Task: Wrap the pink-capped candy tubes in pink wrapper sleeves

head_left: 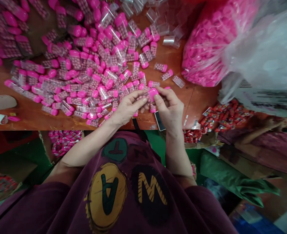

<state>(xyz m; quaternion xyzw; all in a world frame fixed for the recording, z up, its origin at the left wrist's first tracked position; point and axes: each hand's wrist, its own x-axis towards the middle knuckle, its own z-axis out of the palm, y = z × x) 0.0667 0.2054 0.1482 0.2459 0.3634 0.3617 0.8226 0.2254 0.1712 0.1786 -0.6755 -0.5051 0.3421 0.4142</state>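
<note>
Over the front of the wooden table (192,107), my two hands meet on one small clear tube of pink beads. My left hand (131,105) grips the tube's clear body, which its fingers partly cover. Thumb and fingers of my right hand (169,107) pinch the bright pink cap (153,93) at the tube's right end. Whether the cap is fully seated I cannot tell. A large heap of capped bead tubes (85,78) spreads left of and beyond my hands. A few single tubes (167,74) lie just past my right hand.
A clear bag of pink caps (207,42) stands at the back right, beside a whitish plastic bag (267,48). Empty clear tubes (169,40) lie at the back. A phone (159,121) rests at the table edge. Red wrapped pieces (226,115) fill a box at right, near another person's arm (258,133).
</note>
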